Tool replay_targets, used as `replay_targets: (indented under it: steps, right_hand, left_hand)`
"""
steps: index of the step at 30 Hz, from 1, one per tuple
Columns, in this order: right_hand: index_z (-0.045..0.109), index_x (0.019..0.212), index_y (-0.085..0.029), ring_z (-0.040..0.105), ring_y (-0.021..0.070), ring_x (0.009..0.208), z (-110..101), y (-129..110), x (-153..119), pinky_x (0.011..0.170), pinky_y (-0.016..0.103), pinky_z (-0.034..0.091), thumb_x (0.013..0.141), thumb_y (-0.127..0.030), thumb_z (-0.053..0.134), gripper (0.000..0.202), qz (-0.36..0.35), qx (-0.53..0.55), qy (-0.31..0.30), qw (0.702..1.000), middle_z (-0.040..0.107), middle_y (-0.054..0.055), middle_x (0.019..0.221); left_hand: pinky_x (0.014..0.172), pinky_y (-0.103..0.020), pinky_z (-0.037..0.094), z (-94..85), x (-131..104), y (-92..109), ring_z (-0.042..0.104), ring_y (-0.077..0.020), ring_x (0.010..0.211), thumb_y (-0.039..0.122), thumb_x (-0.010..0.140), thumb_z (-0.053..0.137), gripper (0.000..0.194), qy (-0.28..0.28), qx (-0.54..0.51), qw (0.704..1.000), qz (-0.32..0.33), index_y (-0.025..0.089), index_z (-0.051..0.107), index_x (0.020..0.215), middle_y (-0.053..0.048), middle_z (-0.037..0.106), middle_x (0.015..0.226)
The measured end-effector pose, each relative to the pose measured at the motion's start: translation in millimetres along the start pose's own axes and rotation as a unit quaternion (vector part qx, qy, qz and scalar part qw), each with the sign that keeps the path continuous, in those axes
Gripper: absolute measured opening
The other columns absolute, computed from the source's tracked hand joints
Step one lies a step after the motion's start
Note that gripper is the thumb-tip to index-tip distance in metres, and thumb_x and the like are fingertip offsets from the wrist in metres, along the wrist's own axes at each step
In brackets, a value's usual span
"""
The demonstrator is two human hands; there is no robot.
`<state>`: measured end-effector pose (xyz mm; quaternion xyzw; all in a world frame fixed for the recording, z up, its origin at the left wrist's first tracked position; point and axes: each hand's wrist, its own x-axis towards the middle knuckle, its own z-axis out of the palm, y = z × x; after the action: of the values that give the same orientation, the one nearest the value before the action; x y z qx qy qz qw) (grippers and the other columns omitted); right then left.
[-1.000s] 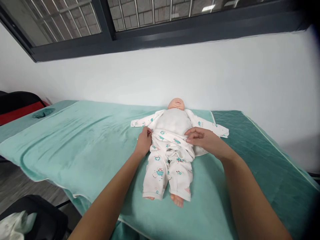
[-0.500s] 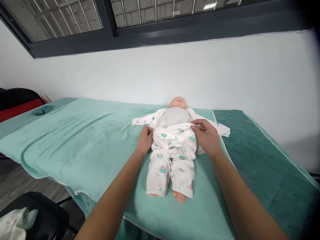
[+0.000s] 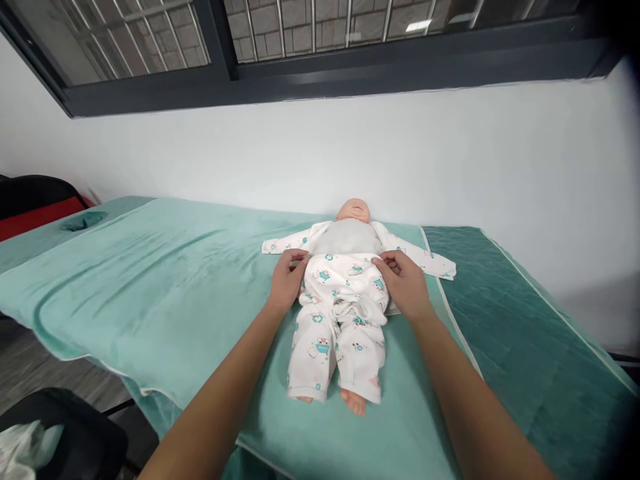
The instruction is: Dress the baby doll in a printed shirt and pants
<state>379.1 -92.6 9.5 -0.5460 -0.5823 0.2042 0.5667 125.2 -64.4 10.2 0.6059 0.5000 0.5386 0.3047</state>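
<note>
A baby doll (image 3: pixel 354 209) lies on its back on the green-covered bed, its feet toward me. It wears white printed pants (image 3: pixel 340 287), pulled up over its belly, and a matching long-sleeved top (image 3: pixel 290 241), spread out at both sides over a grey-white torso (image 3: pixel 348 236). At the left end of the waistband, my left hand (image 3: pixel 289 279) is closed, pinching the edge. My right hand (image 3: pixel 403 280) pinches the waistband's right end between thumb and fingers. The toes of both doll feet show below the pant cuffs.
A light green cover (image 3: pixel 150 287) spreads over the bed, with a darker green sheet (image 3: pixel 505 300) to the right. Behind stand a white wall and a dark-framed window (image 3: pixel 320 83). A black chair (image 3: pixel 75 433) with cloth on it is at the lower left.
My right hand has shifted slightly left and inward along the waistband. My left hand's fingers have moved slightly up at the waistband's edge. The camera view has tilted a little.
</note>
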Motion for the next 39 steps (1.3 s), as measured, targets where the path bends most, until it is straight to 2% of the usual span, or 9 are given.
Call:
replay_targets:
  steps: [3, 6, 9, 12, 16, 20, 26, 34, 39]
  right_hand:
    - [0.065, 0.089, -0.022, 0.058, 0.0170, 0.075, 1, 1, 2, 0.073, 0.031, 0.046, 0.089, -0.043, 0.064, 0.021, -0.026, -0.022, -0.005, 0.999, 0.064, 0.000, 0.082]
    - [0.064, 0.087, -0.022, 0.056, 0.0165, 0.075, 1, 2, 5, 0.073, 0.030, 0.044, 0.090, -0.040, 0.063, 0.018, -0.052, -0.039, -0.007, 0.998, 0.062, 0.000, 0.082]
    - [0.064, 0.085, -0.022, 0.055, 0.0160, 0.074, 1, -1, 8, 0.071, 0.030, 0.043, 0.091, -0.038, 0.062, 0.017, -0.067, -0.045, -0.009, 0.997, 0.061, 0.000, 0.081]
    - [0.063, 0.084, -0.022, 0.054, 0.0162, 0.075, 2, -6, 11, 0.071, 0.030, 0.042, 0.091, -0.037, 0.061, 0.017, -0.081, -0.053, -0.011, 0.995, 0.061, 0.000, 0.082]
    - [0.063, 0.085, -0.022, 0.053, 0.0171, 0.075, 2, -11, 12, 0.070, 0.030, 0.042, 0.090, -0.041, 0.061, 0.020, -0.055, -0.047, -0.025, 0.997, 0.062, 0.001, 0.082]
    - [0.062, 0.085, -0.022, 0.052, 0.0169, 0.071, -1, -10, 9, 0.068, 0.030, 0.041, 0.086, -0.047, 0.066, 0.026, 0.004, -0.011, -0.062, 0.998, 0.061, 0.001, 0.079]
    - [0.062, 0.089, -0.022, 0.052, 0.0159, 0.074, -10, -8, 7, 0.067, 0.028, 0.041, 0.083, -0.048, 0.071, 0.029, 0.039, 0.024, -0.123, 0.991, 0.059, 0.000, 0.080]
    - [0.062, 0.080, -0.021, 0.043, 0.0128, 0.063, -20, -10, 6, 0.058, 0.026, 0.032, 0.084, -0.054, 0.068, 0.034, 0.097, -0.022, -0.126, 0.987, 0.051, -0.003, 0.066]
    - [0.065, 0.084, -0.021, 0.051, 0.0150, 0.073, -31, -5, 10, 0.064, 0.026, 0.038, 0.087, -0.054, 0.065, 0.034, 0.116, -0.011, -0.206, 0.972, 0.061, 0.000, 0.080]
  left_hand:
    - [0.099, -0.035, 0.045, 3.7, 9, 16, 0.056, -0.0205, 0.111, 0.032, 0.089, 0.061, 0.014, -0.034, 0.056, 0.994, 0.087, 0.024, 0.069, 0.098, -0.005, 0.063, 0.111]
    - [0.109, -0.041, 0.036, 8.6, 21, 31, 0.048, -0.0236, 0.118, 0.032, 0.086, 0.067, 0.010, -0.116, 0.152, 0.968, 0.165, 0.025, 0.071, 0.093, -0.005, 0.061, 0.110]
    - [0.107, -0.042, 0.037, 11.9, 31, 41, 0.044, -0.0257, 0.118, 0.036, 0.082, 0.073, 0.016, -0.197, 0.194, 0.946, 0.170, 0.026, 0.070, 0.094, -0.005, 0.058, 0.111]
    - [0.102, -0.041, 0.040, 11.9, 39, 49, 0.046, -0.0256, 0.113, 0.034, 0.078, 0.075, 0.017, -0.233, 0.199, 0.938, 0.162, 0.023, 0.066, 0.087, -0.004, 0.058, 0.108]
    - [0.081, -0.032, 0.044, 10.3, 54, 49, 0.056, -0.0189, 0.088, 0.033, 0.085, 0.064, 0.014, -0.206, 0.114, 0.967, 0.094, 0.021, 0.058, 0.081, -0.002, 0.062, 0.091]
    - [0.060, -0.025, 0.037, 14.4, 68, 32, 0.049, -0.0129, 0.062, 0.041, 0.083, 0.066, 0.022, -0.147, 0.005, 0.989, -0.024, 0.021, 0.056, 0.082, 0.003, 0.056, 0.069]
    - [0.066, -0.024, 0.039, 16.6, 62, 7, 0.053, -0.0132, 0.073, 0.041, 0.077, 0.073, 0.025, -0.149, -0.122, 0.980, -0.055, 0.019, 0.064, 0.084, 0.000, 0.061, 0.080]
    - [0.067, -0.023, 0.039, -0.6, 57, 0, 0.050, -0.0136, 0.073, 0.050, 0.086, 0.063, 0.031, -0.197, -0.103, 0.971, -0.083, 0.019, 0.066, 0.084, 0.000, 0.059, 0.080]
    - [0.073, -0.026, 0.043, -6.2, 61, 1, 0.055, -0.0177, 0.083, 0.050, 0.087, 0.061, 0.031, -0.215, -0.091, 0.968, -0.090, 0.020, 0.069, 0.085, -0.003, 0.065, 0.091]
